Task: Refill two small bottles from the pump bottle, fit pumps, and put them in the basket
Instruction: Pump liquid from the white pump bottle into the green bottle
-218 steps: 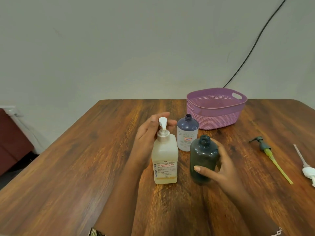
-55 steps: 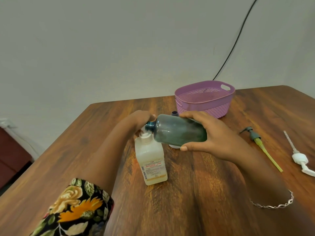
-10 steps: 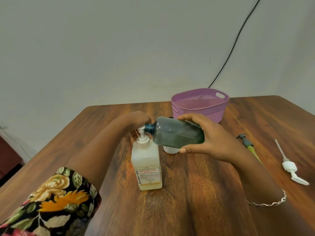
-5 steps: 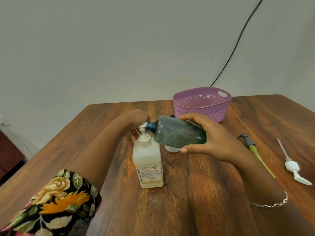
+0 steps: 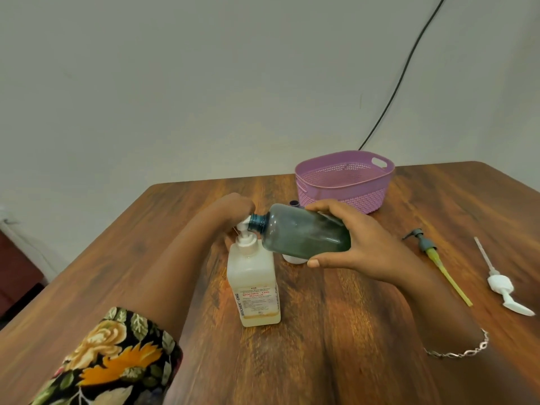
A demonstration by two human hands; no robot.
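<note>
Left hand curled on the pump bottle, right hand gripping the dark bottle, we should hold neck against nozzle.

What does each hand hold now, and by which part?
The right hand grips the dark bottle around its body. The left hand rests on top of the pump bottle; its grip is hidden.

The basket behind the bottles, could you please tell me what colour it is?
The basket is light purple, seen best in the head view.
</note>
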